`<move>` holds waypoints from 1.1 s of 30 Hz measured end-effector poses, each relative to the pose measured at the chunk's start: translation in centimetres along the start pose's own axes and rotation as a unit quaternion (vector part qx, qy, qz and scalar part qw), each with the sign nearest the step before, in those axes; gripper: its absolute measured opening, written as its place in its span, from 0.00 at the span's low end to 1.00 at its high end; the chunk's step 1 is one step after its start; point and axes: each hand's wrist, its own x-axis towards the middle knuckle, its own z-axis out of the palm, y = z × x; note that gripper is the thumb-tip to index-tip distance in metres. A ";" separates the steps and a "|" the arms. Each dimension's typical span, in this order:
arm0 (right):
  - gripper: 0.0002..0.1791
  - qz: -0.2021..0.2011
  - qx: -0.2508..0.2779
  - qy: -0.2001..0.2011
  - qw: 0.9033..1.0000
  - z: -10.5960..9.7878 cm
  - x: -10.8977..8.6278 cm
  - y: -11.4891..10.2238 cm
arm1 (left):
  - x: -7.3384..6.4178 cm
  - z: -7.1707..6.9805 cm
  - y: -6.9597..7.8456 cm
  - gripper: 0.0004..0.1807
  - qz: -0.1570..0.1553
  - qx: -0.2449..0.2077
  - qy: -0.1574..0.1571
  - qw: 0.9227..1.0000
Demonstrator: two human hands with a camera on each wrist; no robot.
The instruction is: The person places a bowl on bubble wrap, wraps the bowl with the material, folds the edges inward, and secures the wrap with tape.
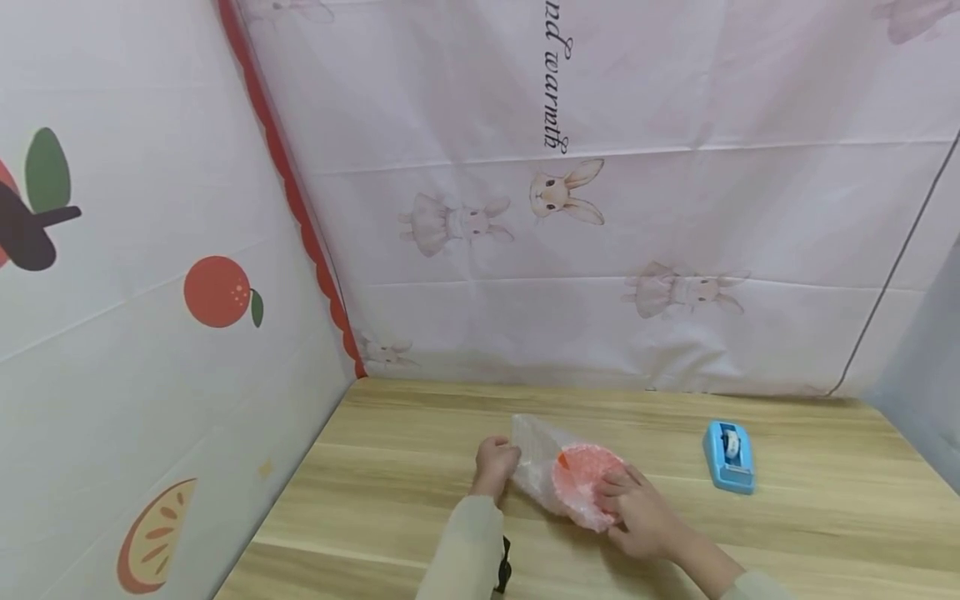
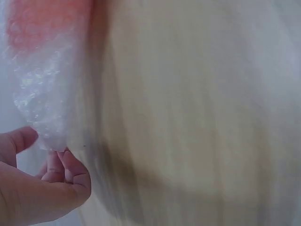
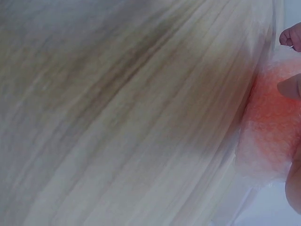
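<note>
A round, coral-pink item (image 1: 581, 479) lies on the table inside clear bubble wrap (image 1: 534, 450), with a small orange-red patch near its upper left edge. In the left wrist view, my left hand (image 2: 49, 176) pinches the tapered end of the wrap between its fingers. The head view has this left hand (image 1: 497, 462) at the wrap's left edge. My right hand (image 1: 645, 510) holds the wrapped bundle from the right, its fingers over the pink part and its thumb by the near edge. Through the bubbles, the item's exact kind is hidden.
A blue tape dispenser (image 1: 730, 457) with a roll of tape stands to the right on the wood-grain table (image 1: 420, 408). Behind the table hangs a rabbit-print cloth (image 1: 480, 317); a fruit-print cloth (image 1: 150, 367) covers the left side.
</note>
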 end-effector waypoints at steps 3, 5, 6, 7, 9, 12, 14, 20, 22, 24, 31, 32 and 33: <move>0.19 -0.005 -0.001 0.000 1.000 -0.1 0.1 0.0 | -0.1 -0.2 0.2 0.16 0.012 0.007 -0.013 1.000; 0.18 -0.014 -0.004 0.005 1.000 -0.1 0.2 -0.1 | -0.3 -0.2 0.2 0.15 0.024 0.003 -0.022 0.999; 0.18 -0.017 -0.007 0.007 1.000 0.0 0.2 -0.1 | -0.4 -0.2 0.2 0.16 0.030 -0.001 -0.026 0.999; 0.18 -0.017 -0.005 0.006 1.000 0.0 0.2 -0.1 | -0.4 -0.1 0.2 0.16 0.037 -0.002 -0.029 0.999; 0.17 -0.013 0.001 0.002 1.000 0.0 0.2 -0.2 | -0.4 0.1 0.0 0.17 0.051 -0.003 -0.029 0.998; 0.17 -0.006 0.007 -0.005 1.000 -0.1 0.1 -0.2 | -0.3 0.4 0.0 0.17 0.069 0.009 -0.016 0.997; 0.18 0.000 0.013 -0.015 1.000 -0.2 0.1 -0.2 | -0.3 0.6 -0.1 0.15 0.084 0.025 -0.001 0.996; 0.18 -0.003 0.014 -0.019 1.000 -0.3 0.1 -0.1 | 0.2 1.0 -0.7 0.10 0.119 0.015 0.030 0.992; 0.18 -0.002 0.014 -0.020 1.000 -0.3 0.1 -0.1 | 0.5 1.2 -1.0 0.08 0.130 0.001 0.032 0.991; 0.17 -0.002 0.014 -0.021 1.000 -0.4 0.2 -0.1 | 0.7 1.3 -1.2 0.06 0.136 -0.008 0.034 0.990; 0.16 -0.018 0.010 -0.006 1.000 -0.6 0.2 -0.1 | 0.5 1.3 -0.7 0.06 0.113 -0.026 0.018 0.993; 0.16 -0.021 0.008 -0.004 1.000 -0.6 0.2 0.0 | 0.4 1.3 -0.6 0.07 0.108 -0.028 0.013 0.994; 0.16 -0.022 0.008 -0.003 1.000 -0.6 0.1 0.0 | 0.4 1.3 -0.6 0.07 0.107 -0.032 0.008 0.994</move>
